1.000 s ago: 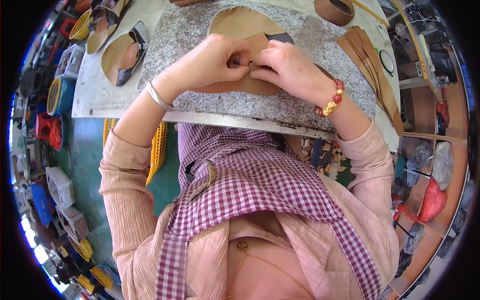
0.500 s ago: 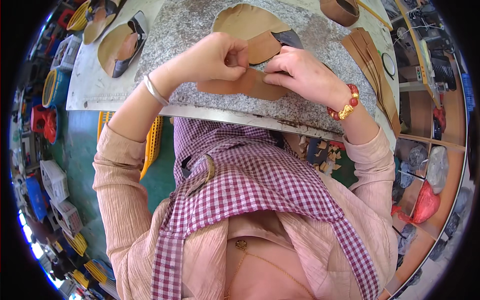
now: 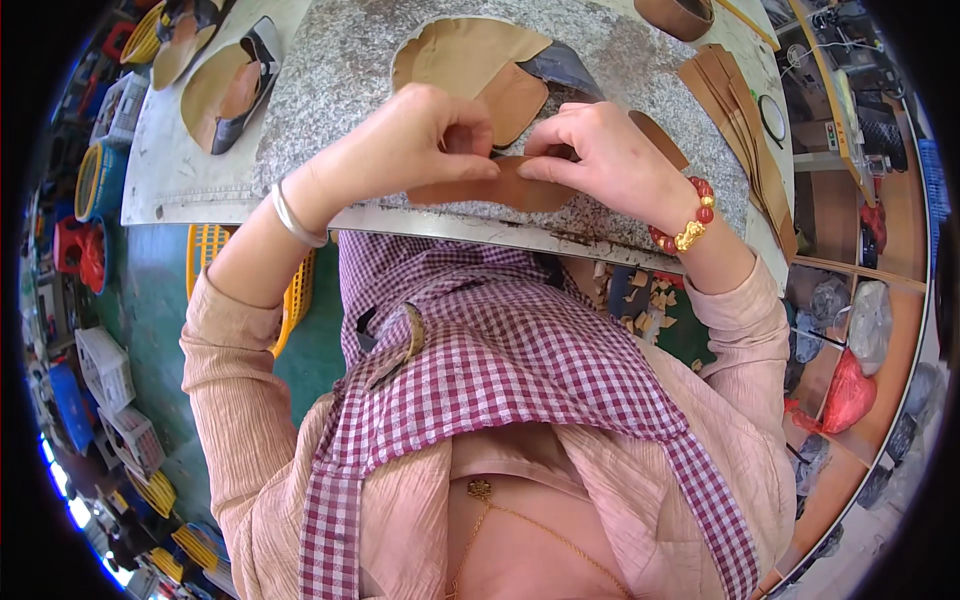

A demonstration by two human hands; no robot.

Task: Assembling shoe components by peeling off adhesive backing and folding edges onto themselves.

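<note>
- The left hand (image 3: 440,140) is closed in a pinch, thumb against bent fingers, on the upper edge of a smooth brown leather strip (image 3: 490,188).
- The right hand (image 3: 600,150) pinches the same strip farther right; the 2 thumbs are near each other but apart.
- The strip is between the person and a rounded tan leather piece with a black panel (image 3: 455,55), just above the front part of a mottled grey stone slab (image 3: 330,100); whether it touches the slab, I cannot tell.
- This tan piece lies on the slab beyond the hands, with a brown flap (image 3: 515,100) pointing toward them.
- The slab rests on a pale, metal-edged surface (image 3: 155,190).
- To the left on the surface lies a similar tan-and-black curved leather piece (image 3: 210,100).
- To the right is a fanned stack of long brown leather strips (image 3: 735,130).
- A curved dark brown piece (image 3: 660,138) is partly hidden by the right hand.
</note>
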